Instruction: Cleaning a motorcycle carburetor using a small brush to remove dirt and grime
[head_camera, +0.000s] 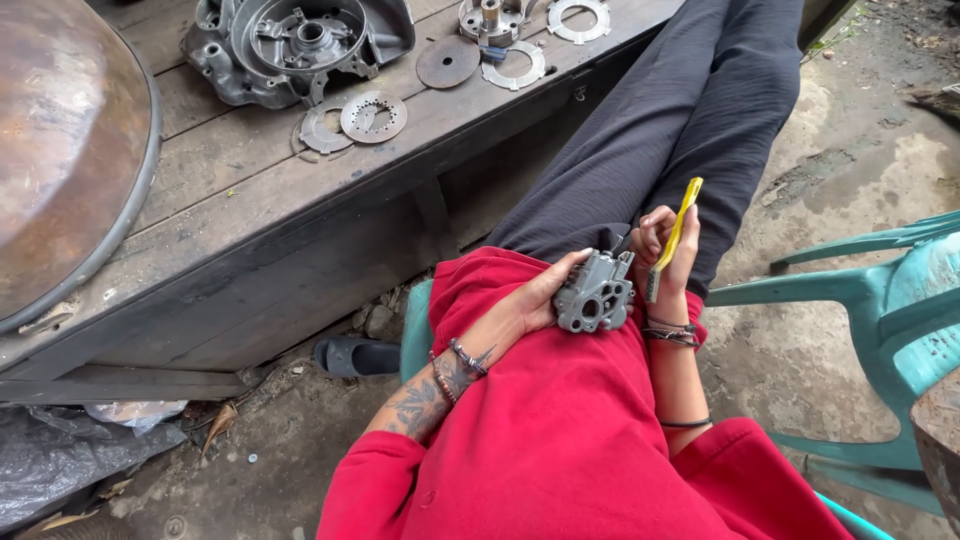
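My left hand (535, 300) lies across my lap on the red shirt (560, 440), forearm bent in, fingers curled round the grey cast metal housing (595, 293) that rests against my belly. My right hand (668, 255) is just beside it, wrist cocked up, fingers closed on a yellow-handled brush (678, 232) (bristle end mostly hidden behind the housing). Farther off, the wooden bench (250, 190) carries an engine cover (300, 45) and loose clutch plates (372, 116), partly cut off at the top edge.

To your left stands a weathered wooden bench (250, 200) bearing a grey cast-metal engine cover (300, 45) and perforated steel discs (373, 116); right, a teal plastic chair (880, 300).
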